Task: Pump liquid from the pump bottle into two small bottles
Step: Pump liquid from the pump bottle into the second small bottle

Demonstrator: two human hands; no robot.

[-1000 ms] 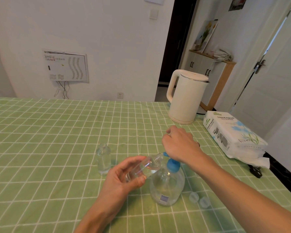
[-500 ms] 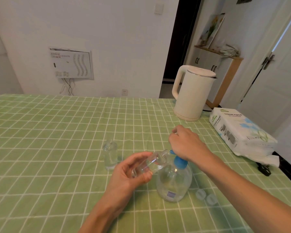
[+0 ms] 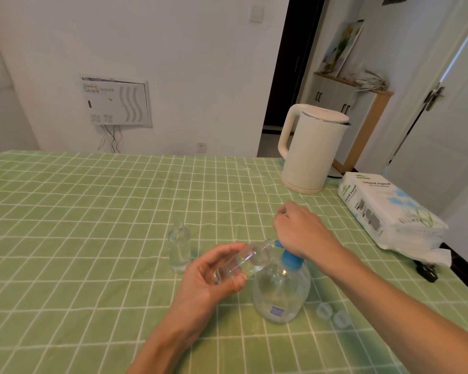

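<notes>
clear small bottle [image 3: 250,259] sat tilted in our left grip [image 3: 211,279]; our right grip [image 3: 300,233] curled over the pump bottle [image 3: 281,291] top.

The pump bottle [image 3: 281,290], clear and round-bellied with a blue pump head and a blue label low down, stands upright on the bench [image 3: 92,238]; the first small bottle [image 3: 243,261], clear, lies tilted in the left hand's [image 3: 211,279] grip at its 10 o'clock, mouth up against the blue spout; the second small bottle [image 3: 179,249], also clear, stands upright further out at 9 o'clock; two clear caps [image 3: 323,310] lie at 4 o'clock.
</notes>
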